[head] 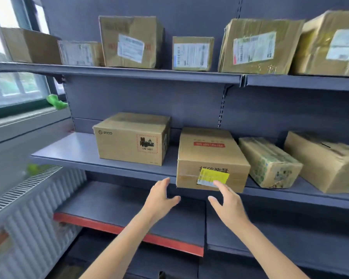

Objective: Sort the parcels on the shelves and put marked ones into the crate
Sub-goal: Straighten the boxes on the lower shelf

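Both my hands are up in front of the middle shelf (73, 150), fingers spread and relaxed, holding nothing. Left hand (161, 195) sits just below and left of the shelf's front lip, thumb out to the right. Right hand (229, 206) is just below the parcel with the yellow label (210, 158); its index fingertip overlaps the lower edge of the yellow label (213, 175). Can't tell if it's actually touching the cardboard.

That parcel stands on the middle shelf, front face overhanging the lip slightly, red strip on top. Label is on the front face, lower middle, with a white strip under it.

Same shelf: PICO box (132, 138) to its left, set further back, hazard-style mark with "UN 3481" on the front. To the right, touching or nearly, a taped box with green print (270, 163), angled. Beyond that a larger plain carton (322, 161), also angled, partly cut off by the frame.

Top shelf (129, 74): six cartons in a row, most showing white shipping labels; the tall labelled box (130, 42) left of centre, a small one (192, 53) beside it, a crumpled carton (258, 47) further right.

Lower shelf (113, 206) has a red front edge. Left of the rack: white radiator (34, 210) and a window (12, 85). No crate in view.
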`<state>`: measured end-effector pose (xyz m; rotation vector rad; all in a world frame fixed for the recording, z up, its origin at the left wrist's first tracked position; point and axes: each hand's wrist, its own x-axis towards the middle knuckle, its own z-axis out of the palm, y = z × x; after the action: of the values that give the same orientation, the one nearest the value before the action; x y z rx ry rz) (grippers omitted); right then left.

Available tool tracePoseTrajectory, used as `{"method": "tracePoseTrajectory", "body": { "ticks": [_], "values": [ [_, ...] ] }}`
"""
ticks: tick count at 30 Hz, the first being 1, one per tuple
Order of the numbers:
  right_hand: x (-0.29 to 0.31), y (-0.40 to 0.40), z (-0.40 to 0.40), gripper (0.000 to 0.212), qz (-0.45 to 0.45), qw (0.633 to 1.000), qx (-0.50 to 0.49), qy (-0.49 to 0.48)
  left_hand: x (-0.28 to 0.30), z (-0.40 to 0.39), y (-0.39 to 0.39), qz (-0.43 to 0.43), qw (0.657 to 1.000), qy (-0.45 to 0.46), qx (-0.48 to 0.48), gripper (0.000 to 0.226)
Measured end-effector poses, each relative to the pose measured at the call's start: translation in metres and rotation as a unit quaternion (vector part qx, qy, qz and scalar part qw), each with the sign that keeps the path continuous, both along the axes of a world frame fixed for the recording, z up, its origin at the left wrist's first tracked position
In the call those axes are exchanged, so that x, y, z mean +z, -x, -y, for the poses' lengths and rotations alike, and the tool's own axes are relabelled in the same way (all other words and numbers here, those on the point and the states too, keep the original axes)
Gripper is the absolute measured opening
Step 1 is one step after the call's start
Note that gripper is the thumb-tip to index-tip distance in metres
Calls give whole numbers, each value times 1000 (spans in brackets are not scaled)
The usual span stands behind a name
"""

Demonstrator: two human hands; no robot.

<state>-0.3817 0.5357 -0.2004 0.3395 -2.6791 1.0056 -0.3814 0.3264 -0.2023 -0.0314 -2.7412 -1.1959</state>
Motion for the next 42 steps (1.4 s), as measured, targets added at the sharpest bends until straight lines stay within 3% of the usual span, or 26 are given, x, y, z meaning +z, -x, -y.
{"method": "tracePoseTrajectory", "body": {
  "ticks": [17,33,42],
  "values": [
    [31,57,49,48,-51,999,18,10,39,64,64,-24,999,21,43,66],
    [49,129,260,52,-57,995,-76,22,43,305,148,-36,999,6,17,62],
    [45,156,276,55,-39,992,-114,36,47,349,190,-45,998,-29,23,56]
  ]
}}
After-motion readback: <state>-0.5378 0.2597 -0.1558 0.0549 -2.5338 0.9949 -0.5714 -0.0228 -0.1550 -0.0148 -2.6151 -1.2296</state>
